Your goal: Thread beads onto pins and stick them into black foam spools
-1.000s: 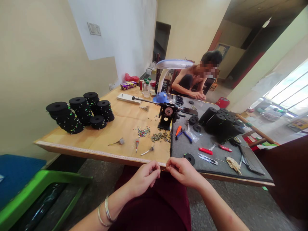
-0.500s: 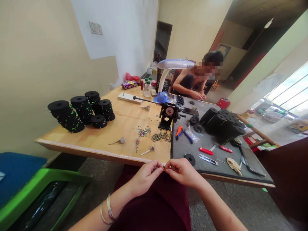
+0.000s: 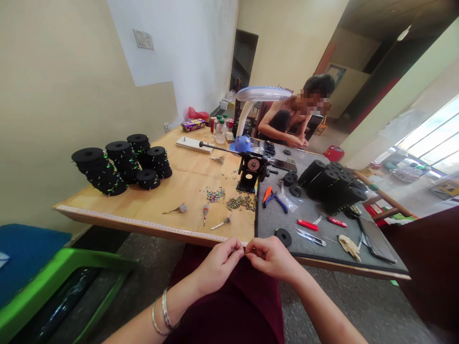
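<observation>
At the front edge of the tabletop, the left hand and right hand, close together, pinch a tiny, seemingly unfinished piece, while loose beads look unused and black spools toward the left corner look filled.

Small hand-assembly workshop, set up in a house-like room. Landmark: desk lamp on a wooden surface. Just to near side of lamp, black bench device with round dial. Nearer still, loose heaps: coloured beads, small metallic pieces. Left of lamp, stacked black foam spools; right of it, more dark spools on grey mat, plus pliers and snips. Beyond lamp, to right, second person bent over handwork. House-like signs: painted wall with switch plate left of lamp; barred window far right of it.
</observation>
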Tool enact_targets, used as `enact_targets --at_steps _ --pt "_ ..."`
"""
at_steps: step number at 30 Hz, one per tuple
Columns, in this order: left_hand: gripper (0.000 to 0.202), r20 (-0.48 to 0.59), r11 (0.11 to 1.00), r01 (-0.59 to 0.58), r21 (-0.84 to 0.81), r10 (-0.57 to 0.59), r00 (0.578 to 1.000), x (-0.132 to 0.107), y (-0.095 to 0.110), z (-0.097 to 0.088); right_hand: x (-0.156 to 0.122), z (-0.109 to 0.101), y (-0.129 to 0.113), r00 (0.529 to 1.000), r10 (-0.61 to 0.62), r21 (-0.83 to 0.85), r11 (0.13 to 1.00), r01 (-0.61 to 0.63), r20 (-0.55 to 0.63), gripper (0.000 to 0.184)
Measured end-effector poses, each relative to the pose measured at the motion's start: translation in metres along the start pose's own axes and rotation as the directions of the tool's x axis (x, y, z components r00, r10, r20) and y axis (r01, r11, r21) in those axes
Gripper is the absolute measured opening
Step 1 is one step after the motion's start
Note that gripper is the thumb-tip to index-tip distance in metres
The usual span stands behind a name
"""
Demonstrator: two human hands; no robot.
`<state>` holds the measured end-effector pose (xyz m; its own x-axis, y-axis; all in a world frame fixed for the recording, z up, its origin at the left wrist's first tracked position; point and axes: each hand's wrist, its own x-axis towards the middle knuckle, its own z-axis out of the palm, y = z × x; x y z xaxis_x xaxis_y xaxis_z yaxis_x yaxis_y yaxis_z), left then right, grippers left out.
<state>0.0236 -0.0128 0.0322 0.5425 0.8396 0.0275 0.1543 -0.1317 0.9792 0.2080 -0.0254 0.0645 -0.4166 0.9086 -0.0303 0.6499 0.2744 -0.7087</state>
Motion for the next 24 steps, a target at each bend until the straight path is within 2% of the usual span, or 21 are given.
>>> enact_targets --at_steps 6,13,18,24 --pt "0.020 -0.007 1.000 -0.005 0.003 0.005 1.000 0.0007 -0.0009 -0.0012 0.0016 0.0042 0.0053 0.999 0.008 0.014 1.000 -0.007 -0.050 0.011" --pt "0.022 -0.011 1.000 0.000 0.019 0.000 1.000 -0.0009 -0.0018 -0.0021 0.0014 0.0030 0.0044 0.999 0.024 0.015 1.000 -0.023 -0.045 0.011" --pt "0.022 -0.015 1.000 -0.015 0.004 0.015 1.000 -0.0003 -0.0006 -0.0009 0.0018 0.0017 0.0033 1.000 -0.010 0.000 1.000 0.010 -0.006 0.010" --pt "0.021 -0.022 1.000 -0.018 0.016 0.019 1.000 -0.0001 -0.0015 0.0006 0.0035 0.0071 0.0072 1.000 0.005 -0.001 1.000 -0.005 -0.008 0.013"
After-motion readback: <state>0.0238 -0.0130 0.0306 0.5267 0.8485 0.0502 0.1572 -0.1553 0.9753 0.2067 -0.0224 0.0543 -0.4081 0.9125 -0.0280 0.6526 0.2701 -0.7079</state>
